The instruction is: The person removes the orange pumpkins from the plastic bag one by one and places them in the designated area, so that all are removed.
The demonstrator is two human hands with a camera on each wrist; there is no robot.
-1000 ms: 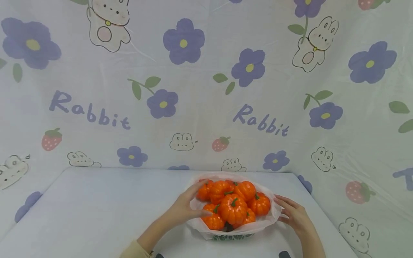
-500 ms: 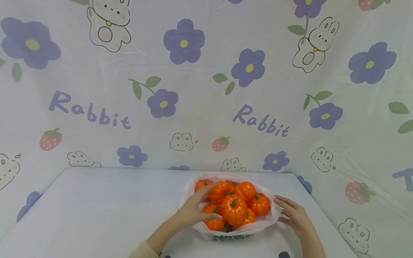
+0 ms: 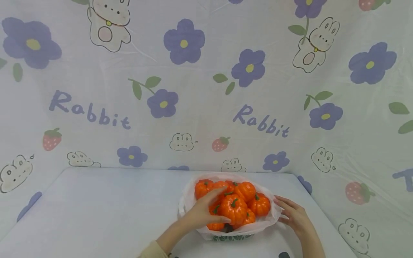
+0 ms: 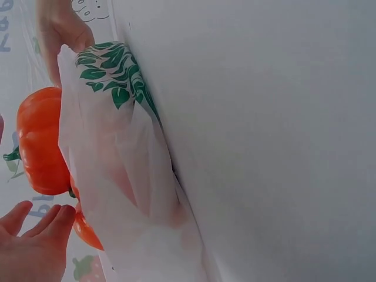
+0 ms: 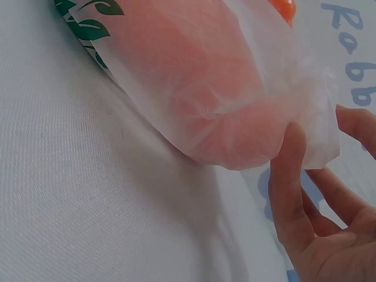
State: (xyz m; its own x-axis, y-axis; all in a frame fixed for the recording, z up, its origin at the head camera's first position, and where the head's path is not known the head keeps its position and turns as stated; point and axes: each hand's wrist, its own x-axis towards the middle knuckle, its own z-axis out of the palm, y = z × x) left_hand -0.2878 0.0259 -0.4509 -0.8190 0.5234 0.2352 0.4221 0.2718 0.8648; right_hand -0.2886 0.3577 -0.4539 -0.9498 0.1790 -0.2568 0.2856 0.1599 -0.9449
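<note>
A translucent white plastic bag (image 3: 269, 224) with a green leaf print stands with its mouth wide, full of small orange pumpkins (image 3: 259, 205). My left hand (image 3: 201, 213) reaches over its left side in the head view, thumb and fingers spread beside the topmost pumpkin (image 3: 235, 208). In the left wrist view, a gap shows between those fingertips and that pumpkin (image 4: 41, 141). At the opposite side, my right hand (image 3: 296, 216) holds the bag's rim; the right wrist view has the bag's edge (image 5: 320, 129) between thumb and fingers. Some pumpkins are partly hidden by the left hand.
The bag rests on a white table (image 3: 106, 204), towards its right side. Behind hangs a white curtain (image 3: 206, 118) printed with rabbits, purple flowers and strawberries. A small dark object (image 3: 284, 254) shows at the bottom edge beside the right forearm.
My left hand has moved right, from the bag's left rim across the left pumpkins to the topmost one. The right hand and the bag's right rim have stayed in place.
</note>
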